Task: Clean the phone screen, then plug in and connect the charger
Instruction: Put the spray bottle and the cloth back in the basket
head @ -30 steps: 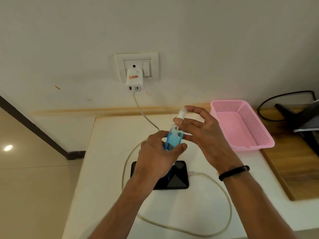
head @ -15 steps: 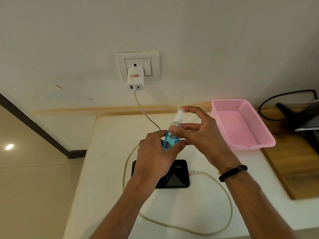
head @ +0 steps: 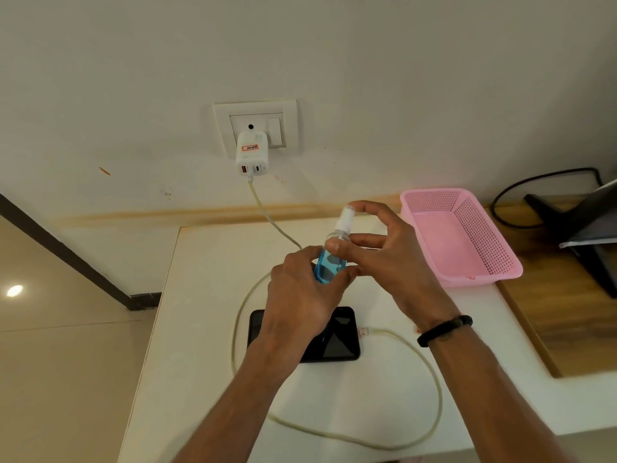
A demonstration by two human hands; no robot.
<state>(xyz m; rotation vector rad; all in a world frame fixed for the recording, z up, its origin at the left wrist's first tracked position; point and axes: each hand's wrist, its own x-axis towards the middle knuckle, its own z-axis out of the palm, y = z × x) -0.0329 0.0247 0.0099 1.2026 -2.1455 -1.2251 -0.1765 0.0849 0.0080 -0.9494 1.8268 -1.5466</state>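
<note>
A small clear spray bottle (head: 329,262) of blue liquid with a white cap is held above the white table (head: 200,295). My left hand (head: 300,295) grips its lower body. My right hand (head: 390,259) holds its neck with thumb and fingers, the index fingertip on the cap top. Below them a black phone (head: 340,342) lies screen up, partly hidden by my left wrist. A white charger (head: 252,153) sits in the wall socket (head: 255,123); its pale cable (head: 417,439) loops over the table, its plug end (head: 364,331) at the phone's right edge.
An empty pink plastic basket (head: 467,235) stands on the table at the right, close to my right hand. Beyond it a wooden surface (head: 567,312) carries a black stand and black cord. The table's left edge drops to a tiled floor.
My right hand has closed in on the bottle's top, its index finger now over the cap. The bottle has risen slightly; my left hand keeps its grip.
</note>
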